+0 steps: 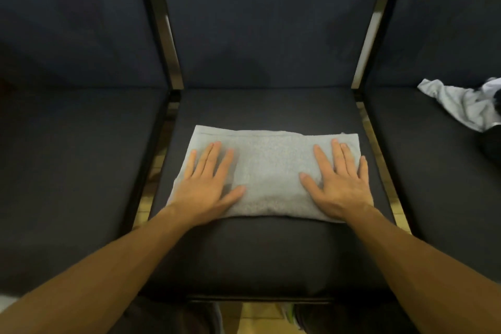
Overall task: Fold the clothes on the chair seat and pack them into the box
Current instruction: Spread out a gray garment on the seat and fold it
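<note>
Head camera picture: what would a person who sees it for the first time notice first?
First, the two hands: the left hand and the right hand press flat, fingers straight, on a folded grey towel lying in the middle of the dark chair seat. Next, a crumpled pile of white and grey clothes lies on the neighbouring seat at the right edge. No box is in view.

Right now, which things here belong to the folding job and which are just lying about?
Part of the job:
grey towel, flat on the middle seat
left hand and right hand, both pressing on it
crumpled clothes on the right seat

Just there:
left seat
chair backs
</note>
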### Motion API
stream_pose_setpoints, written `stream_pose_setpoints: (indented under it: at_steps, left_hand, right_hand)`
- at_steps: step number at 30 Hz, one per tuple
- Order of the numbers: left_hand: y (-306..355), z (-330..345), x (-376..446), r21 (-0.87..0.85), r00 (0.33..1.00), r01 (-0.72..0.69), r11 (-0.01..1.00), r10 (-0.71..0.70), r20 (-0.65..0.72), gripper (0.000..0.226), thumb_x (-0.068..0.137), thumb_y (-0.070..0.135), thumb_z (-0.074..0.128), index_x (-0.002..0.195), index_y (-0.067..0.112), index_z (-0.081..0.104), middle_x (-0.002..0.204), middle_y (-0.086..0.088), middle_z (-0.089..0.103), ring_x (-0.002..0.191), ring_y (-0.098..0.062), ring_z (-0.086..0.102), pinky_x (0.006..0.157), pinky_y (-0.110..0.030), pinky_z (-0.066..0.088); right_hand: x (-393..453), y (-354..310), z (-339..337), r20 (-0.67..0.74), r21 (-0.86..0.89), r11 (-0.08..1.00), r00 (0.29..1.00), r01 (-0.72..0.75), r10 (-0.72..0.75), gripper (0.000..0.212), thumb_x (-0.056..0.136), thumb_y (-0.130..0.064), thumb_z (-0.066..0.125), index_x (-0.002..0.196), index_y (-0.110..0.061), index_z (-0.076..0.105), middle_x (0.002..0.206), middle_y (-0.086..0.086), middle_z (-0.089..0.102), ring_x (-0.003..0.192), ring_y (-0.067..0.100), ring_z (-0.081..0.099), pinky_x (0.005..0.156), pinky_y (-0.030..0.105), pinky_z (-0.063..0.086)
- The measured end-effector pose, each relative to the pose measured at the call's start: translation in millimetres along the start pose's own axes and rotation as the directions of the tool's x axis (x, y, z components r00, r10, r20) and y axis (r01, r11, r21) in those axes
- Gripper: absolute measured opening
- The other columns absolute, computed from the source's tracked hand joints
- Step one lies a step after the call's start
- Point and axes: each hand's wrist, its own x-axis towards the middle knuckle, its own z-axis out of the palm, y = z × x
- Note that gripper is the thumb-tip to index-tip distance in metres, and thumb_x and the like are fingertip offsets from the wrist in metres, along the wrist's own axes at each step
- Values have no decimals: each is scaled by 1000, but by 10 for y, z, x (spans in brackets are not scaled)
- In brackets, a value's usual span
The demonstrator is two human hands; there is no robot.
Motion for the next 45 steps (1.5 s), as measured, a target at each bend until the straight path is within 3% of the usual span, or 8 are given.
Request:
stream_pose_setpoints:
  at_steps: [5,15,23,28,31,33,38,45]
  left_hand:
    - [724,141,-525,-99,905,-332,938,286,-315,69,94,48,49,146,3,51,157,-19,44,147,-34,39,124,-50,27]
    - [1546,333,-931,-165,973,-210,964,223,63,106,80,77,30,163,23,-5,172,-3,-10,157,-23,-16,127,-50,-10]
    - [1687,267,-1104,-304,944,-273,913,194,-266,33,80,40,37,106,30,54,110,5,57,102,-19,44,81,-37,36]
    - [1403,-225,-1051,-971,994,-10,240,-105,-36,17,102,33,56,105,23,69,92,6,70,95,-10,66,89,-36,53]
    - [981,-418,-933,-914,918,250,-319,-222,329,65,87,68,66,134,23,63,117,-3,74,110,-21,71,104,-48,52]
    - [771,-438,-903,-807,901,225,-545,-199,386,62,93,64,58,140,23,58,129,-5,71,117,-24,69,101,-46,54]
    - [524,-155,-942,-637,814,250,-729,-198,546,79,90,67,55,152,20,46,139,-12,64,122,-33,66,100,-53,55]
    - [408,-52,-1002,-630,822,293,-719,-147,550,56,102,56,48,143,19,54,134,-11,68,121,-33,67,108,-55,49]
  right_hand:
    - [-540,-237,35,10,76,985,988,-154,154,82,91,-77,6,159,-34,-8,167,9,-20,152,27,-21,121,58,-8]
    - [-1150,-512,-376,261,236,958,961,-161,98,53,103,-47,29,153,-31,20,163,10,13,149,35,9,112,51,34]
    - [-1202,-299,-466,102,383,901,979,-201,176,46,103,-47,28,146,-36,41,155,-2,36,141,24,31,117,51,26]
    - [-1064,-234,-699,38,772,610,971,-180,237,44,104,-54,33,127,-28,61,113,-5,65,108,16,59,96,40,42]
    - [-928,-360,-891,139,955,239,978,-174,156,56,99,-67,34,113,-27,71,103,-6,74,102,9,67,86,29,47]
    - [-807,-494,-903,194,956,220,981,-192,11,68,84,-83,37,111,-32,73,106,-7,75,102,8,69,87,29,50]
    - [-608,-808,-722,384,829,503,903,-245,-192,69,65,-91,56,113,-42,68,108,-18,69,105,6,63,98,33,47]
    - [-341,-811,-619,422,617,761,901,-202,-103,23,89,-37,71,93,-14,68,94,1,67,82,14,64,64,27,46]
